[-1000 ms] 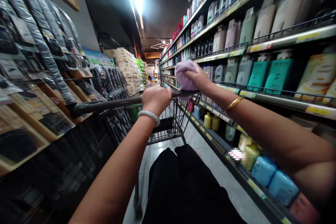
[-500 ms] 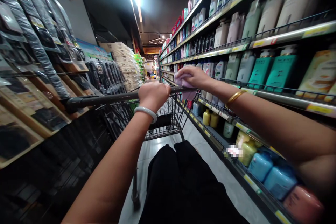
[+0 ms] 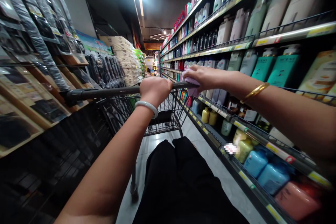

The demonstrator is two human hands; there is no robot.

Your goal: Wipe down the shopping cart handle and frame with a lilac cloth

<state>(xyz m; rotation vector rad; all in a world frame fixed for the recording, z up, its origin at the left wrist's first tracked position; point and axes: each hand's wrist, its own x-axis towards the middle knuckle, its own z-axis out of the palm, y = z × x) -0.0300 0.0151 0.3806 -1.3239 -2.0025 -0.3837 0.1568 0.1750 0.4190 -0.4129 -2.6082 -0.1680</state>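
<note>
My left hand (image 3: 155, 91) is wrapped round the dark handlebar (image 3: 112, 92) of a shopping cart, a pale bangle on its wrist. At the bar's right end, my right hand (image 3: 201, 76) presses a light purple cloth (image 3: 193, 90) onto the bar, its fingers bent over the fabric. A gold bangle circles the right wrist. Beyond the bar is the black wire basket of the cart (image 3: 168, 115); what it holds cannot be made out.
Shelves (image 3: 228, 47) of bottles run along the right side. Wrapped goods hang on a rack at the left, with stacked packages (image 3: 123, 56) behind. The cart's wheel (image 3: 134, 190) stands on the pale floor, left of my dark-clothed legs (image 3: 181, 182).
My right hand has moved slightly right and down with the cloth, and its forearm lies lower. My left hand stays on the bar. The view has shifted a little.
</note>
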